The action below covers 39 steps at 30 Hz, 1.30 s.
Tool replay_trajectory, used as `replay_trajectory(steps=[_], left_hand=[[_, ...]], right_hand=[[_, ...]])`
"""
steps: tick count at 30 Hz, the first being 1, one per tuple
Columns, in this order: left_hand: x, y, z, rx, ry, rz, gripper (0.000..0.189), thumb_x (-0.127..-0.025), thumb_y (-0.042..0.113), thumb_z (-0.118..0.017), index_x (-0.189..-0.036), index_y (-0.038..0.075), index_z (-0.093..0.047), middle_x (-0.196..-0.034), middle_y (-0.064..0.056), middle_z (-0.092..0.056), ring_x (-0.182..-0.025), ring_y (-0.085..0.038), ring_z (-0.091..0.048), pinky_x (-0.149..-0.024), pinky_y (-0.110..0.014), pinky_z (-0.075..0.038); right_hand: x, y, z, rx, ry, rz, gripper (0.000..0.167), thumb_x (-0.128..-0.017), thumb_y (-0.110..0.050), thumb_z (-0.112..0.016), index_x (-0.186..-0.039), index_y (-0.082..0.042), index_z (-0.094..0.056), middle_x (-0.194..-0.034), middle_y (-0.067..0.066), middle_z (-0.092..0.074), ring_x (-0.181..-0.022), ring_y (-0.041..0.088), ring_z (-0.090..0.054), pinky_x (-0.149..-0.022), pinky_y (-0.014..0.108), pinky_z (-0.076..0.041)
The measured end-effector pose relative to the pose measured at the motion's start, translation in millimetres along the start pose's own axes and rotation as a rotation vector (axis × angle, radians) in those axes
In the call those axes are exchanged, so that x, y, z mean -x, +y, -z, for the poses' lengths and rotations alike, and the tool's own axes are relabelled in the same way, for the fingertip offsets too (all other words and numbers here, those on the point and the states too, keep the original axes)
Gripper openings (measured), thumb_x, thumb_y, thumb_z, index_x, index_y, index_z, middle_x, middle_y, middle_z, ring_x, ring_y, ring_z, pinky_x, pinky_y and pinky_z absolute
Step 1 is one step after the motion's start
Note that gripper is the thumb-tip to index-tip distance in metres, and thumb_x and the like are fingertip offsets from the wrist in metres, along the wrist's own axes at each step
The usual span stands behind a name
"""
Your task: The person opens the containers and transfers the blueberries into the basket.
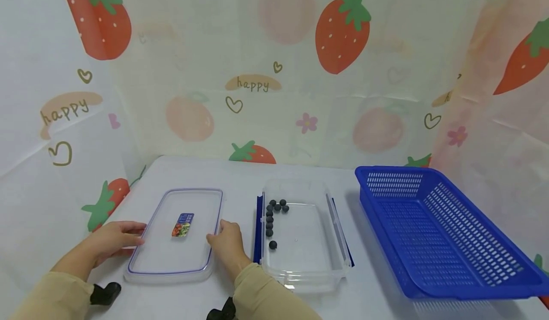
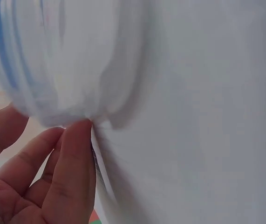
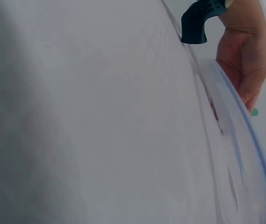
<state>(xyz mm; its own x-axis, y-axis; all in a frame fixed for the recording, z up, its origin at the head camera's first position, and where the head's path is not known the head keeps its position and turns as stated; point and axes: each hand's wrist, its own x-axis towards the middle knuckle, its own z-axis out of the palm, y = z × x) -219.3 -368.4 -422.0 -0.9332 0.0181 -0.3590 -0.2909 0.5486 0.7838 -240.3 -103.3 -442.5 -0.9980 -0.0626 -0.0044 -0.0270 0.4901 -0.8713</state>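
A clear plastic lid (image 1: 165, 255) with a blue seal line and a small printed label (image 1: 183, 225) lies on the left of the table. My left hand (image 1: 116, 241) grips its left edge; in the left wrist view the thumb and fingertips (image 2: 77, 144) meet the blurred rim (image 2: 4, 46) from either side. At the right edge, my right hand (image 1: 231, 246) holds the lid between thumb and curled fingers, partly hidden. In the right wrist view, the lid's blue-lined edge (image 3: 251, 130) runs down the right side, with the left hand (image 3: 247, 60) at its upper end.
Right of the lid stands a clear plastic box (image 1: 306, 239) with dark blue side latches (image 1: 258, 229). Several small dark round berries (image 1: 269, 219) lie along its left side. A blue perforated basket (image 1: 433, 244) sits farther right. A strawberry-printed sheet (image 1: 193, 48) hangs behind.
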Motion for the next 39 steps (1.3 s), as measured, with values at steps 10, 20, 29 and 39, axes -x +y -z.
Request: replay_trajectory(steps=[10,20,29,39], left_hand=[[3.8,3.7,0.1,0.015,-0.008,-0.027,0.064,-0.084,0.016,-0.065,-0.133,-0.012,-0.034,-0.134,-0.031,-0.037,-0.116,-0.038,-0.045,-0.084,-0.039,-0.051],[8.3,9.5,7.4,0.054,-0.006,-0.037,0.065,-0.087,0.02,-0.063,-0.135,-0.009,-0.031,-0.126,-0.029,-0.044,-0.102,-0.025,-0.056,-0.082,-0.039,-0.052],[19.0,23.4,15.1,0.098,-0.022,-0.098,0.071,-0.089,0.027,-0.059,-0.14,-0.006,-0.023,-0.136,-0.032,-0.033,-0.116,-0.036,-0.048,-0.084,-0.04,-0.051],[19.7,55.9,12.2,0.094,-0.019,-0.195,0.072,-0.089,0.034,-0.057,-0.141,-0.002,-0.024,-0.139,-0.029,-0.03,-0.121,-0.042,-0.04,-0.085,-0.042,-0.05]], right_hand=[[3.0,-0.2,0.2,-0.004,0.041,0.033,0.051,-0.075,-0.006,-0.069,-0.121,0.01,-0.052,-0.119,0.029,-0.052,-0.117,0.038,-0.047,-0.099,0.043,-0.039],[3.1,-2.9,3.6,-0.11,0.089,0.05,0.051,-0.08,-0.009,-0.067,-0.127,0.004,-0.05,-0.118,0.021,-0.052,-0.109,0.032,-0.053,-0.093,0.038,-0.046],[14.1,-24.7,12.0,-0.365,0.069,0.021,0.041,-0.081,-0.011,-0.065,-0.121,-0.011,-0.057,-0.115,0.006,-0.055,-0.099,0.019,-0.053,-0.077,0.029,-0.05],[24.3,-56.3,46.6,-0.503,0.002,0.043,0.033,-0.083,-0.014,-0.066,-0.115,-0.023,-0.061,-0.11,-0.007,-0.057,-0.097,0.012,-0.055,-0.08,0.031,-0.051]])
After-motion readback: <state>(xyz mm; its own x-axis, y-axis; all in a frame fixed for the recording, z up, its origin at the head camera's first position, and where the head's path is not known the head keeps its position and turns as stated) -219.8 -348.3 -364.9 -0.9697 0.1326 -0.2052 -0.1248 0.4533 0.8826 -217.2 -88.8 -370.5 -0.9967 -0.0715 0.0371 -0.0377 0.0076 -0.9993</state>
